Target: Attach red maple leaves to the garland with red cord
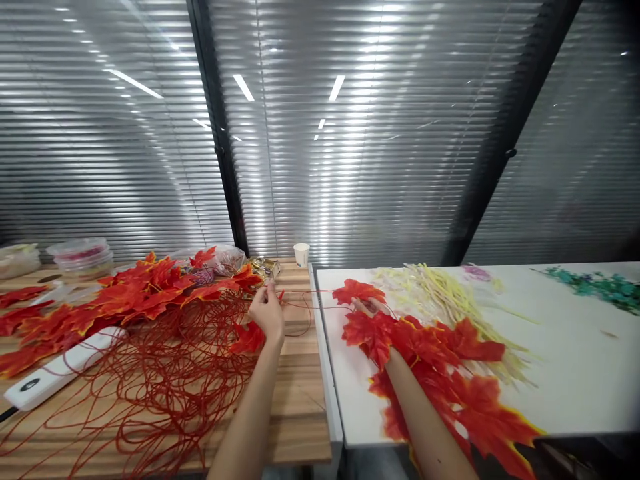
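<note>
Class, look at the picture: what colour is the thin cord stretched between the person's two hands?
Red, like the tangled cord on the wooden table; the head view shows it.

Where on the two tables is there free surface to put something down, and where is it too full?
Free: the white table between the pale yellow stems and the teal sprigs, and the wooden table near its front right edge. Crowded: the red wire tangle and the red-orange fabric maple leaves around the left hand.

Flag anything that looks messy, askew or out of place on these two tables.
The red wire strands lie in a loose tangle across the wooden table, some trailing past its front edge. A white power strip sits askew, partly under them. One thin strand runs taut between the left hand and right hand.
</note>
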{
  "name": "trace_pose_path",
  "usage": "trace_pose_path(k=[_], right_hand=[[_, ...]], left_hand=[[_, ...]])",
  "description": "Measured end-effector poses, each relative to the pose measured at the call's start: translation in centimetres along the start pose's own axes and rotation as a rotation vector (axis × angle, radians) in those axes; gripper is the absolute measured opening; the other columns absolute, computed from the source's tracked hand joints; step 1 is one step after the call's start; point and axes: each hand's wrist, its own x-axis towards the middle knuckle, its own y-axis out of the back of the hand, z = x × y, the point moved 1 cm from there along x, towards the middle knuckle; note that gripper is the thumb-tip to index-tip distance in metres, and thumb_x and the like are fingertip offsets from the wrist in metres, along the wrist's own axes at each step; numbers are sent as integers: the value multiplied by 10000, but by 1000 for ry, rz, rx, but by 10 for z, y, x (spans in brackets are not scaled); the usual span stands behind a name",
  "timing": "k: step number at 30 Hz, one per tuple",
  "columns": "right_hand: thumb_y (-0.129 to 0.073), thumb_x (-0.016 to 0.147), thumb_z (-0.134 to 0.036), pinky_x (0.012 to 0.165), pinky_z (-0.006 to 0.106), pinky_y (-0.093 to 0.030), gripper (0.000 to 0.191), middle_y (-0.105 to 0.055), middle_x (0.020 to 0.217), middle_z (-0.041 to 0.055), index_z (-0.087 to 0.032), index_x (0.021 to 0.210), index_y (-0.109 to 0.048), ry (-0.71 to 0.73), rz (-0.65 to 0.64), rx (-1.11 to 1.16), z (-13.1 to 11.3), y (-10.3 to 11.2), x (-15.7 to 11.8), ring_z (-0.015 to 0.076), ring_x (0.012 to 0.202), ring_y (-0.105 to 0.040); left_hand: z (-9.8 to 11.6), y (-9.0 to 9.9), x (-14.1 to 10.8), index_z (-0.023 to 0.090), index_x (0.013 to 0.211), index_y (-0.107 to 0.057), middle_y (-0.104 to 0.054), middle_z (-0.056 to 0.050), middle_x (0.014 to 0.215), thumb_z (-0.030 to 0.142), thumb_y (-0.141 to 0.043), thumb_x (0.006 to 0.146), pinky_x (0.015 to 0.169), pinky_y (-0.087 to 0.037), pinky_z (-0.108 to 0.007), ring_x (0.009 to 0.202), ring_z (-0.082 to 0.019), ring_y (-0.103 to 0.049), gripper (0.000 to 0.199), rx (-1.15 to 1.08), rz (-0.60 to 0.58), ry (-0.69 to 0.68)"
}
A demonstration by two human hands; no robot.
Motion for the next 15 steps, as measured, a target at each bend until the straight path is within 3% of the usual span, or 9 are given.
trace_pose_path(k=[5,10,15], right_hand=[[-743,572,-327,521,302,-475,265,-629,639,-17,-274,789,-600,-21,6,83,-6,6,4,184,606,-591],[-778,496,-233,565,223,-475,292,-630,667,-11,-180,713,-589,-71,207,289,5,17,19,116,591,-575],[-686,621,-259,556,173,-480,196,-601,681,-34,-167,769,-597,-113,256,540,-2,23,26,69,573,-558]], left_hand=[[-10,6,12,169,588,-572,-369,47,471,474,-483,789,503,-264,-235,479,-106,-316,376,7,146,31],[-8,6,12,167,588,-584,-373,49,479,449,-502,788,509,-264,-237,480,-102,-311,356,13,156,1],[-4,8,10,168,576,-587,-364,50,457,424,-500,799,525,-261,-242,469,-100,-298,350,109,142,-65]])
